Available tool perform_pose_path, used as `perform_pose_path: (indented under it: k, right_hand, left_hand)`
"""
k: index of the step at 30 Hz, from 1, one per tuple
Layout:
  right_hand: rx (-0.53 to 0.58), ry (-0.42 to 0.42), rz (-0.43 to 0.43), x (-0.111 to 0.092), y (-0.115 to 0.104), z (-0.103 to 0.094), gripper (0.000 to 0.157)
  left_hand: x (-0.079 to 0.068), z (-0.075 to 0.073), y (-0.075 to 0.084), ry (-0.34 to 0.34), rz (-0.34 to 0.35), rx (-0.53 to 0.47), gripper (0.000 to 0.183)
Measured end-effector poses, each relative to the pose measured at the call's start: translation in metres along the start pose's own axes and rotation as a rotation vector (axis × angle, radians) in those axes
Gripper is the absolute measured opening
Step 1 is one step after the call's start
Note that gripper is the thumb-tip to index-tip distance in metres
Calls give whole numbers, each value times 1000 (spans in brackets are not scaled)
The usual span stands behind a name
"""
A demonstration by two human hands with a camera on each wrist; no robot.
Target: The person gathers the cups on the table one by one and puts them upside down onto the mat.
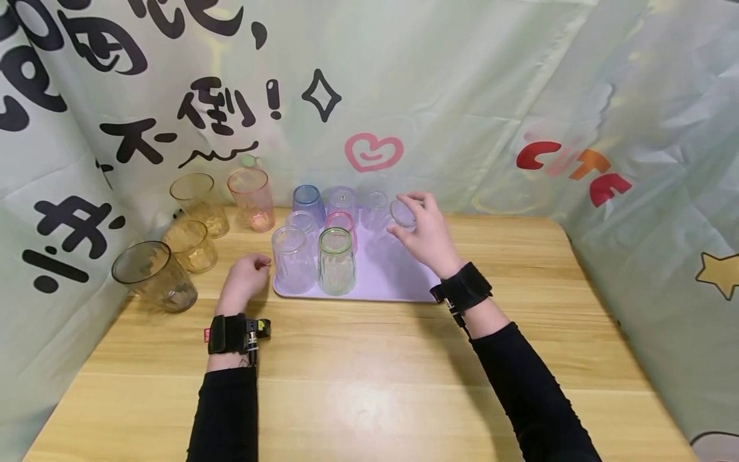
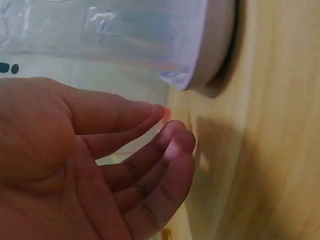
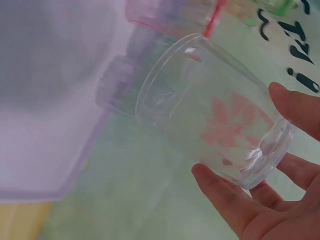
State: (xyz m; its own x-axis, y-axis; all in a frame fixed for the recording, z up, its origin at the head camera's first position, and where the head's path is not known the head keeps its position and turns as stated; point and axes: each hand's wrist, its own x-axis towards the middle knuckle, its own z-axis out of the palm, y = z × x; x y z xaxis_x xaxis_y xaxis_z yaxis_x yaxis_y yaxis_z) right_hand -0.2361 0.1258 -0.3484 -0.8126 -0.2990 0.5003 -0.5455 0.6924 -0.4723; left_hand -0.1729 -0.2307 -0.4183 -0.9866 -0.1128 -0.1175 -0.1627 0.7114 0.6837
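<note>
My right hand (image 1: 428,239) grips a clear plastic cup (image 3: 187,107) with a pink flower print over the back right of the lilac tray (image 1: 392,276). In the right wrist view its thick base lies between thumb and fingers, its wide rim toward the tray. My left hand (image 1: 245,277) rests beside the tray's left edge, fingers loosely curled, nothing in them. Nearest to it on the tray is a clear cup (image 1: 293,260). A green-rimmed cup (image 1: 337,266), a blue cup (image 1: 309,202), a pink-rimmed one (image 1: 342,224) and several clear or purplish cups stand there too.
Left of the tray on the wooden table (image 1: 358,378) stand a pink cup (image 1: 252,199), two amber cups, one being the nearer amber cup (image 1: 190,246), and a grey-brown cup (image 1: 156,276). A printed cloth (image 1: 450,96) hangs behind and at both sides.
</note>
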Motion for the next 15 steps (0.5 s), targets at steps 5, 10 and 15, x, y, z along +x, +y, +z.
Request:
perform_pose_path:
  k: [5, 10, 15]
  right_hand:
    - [-31, -71, 21, 1, 3, 17, 62]
    - [-31, -113, 23, 3, 7, 34, 60]
    - [-51, -144, 2, 6, 11, 47, 58]
  left_hand:
    - [3, 5, -1, 4, 11, 22, 33]
    - [6, 9, -2, -6, 14, 3, 33]
    - [8, 13, -2, -12, 28, 3, 31]
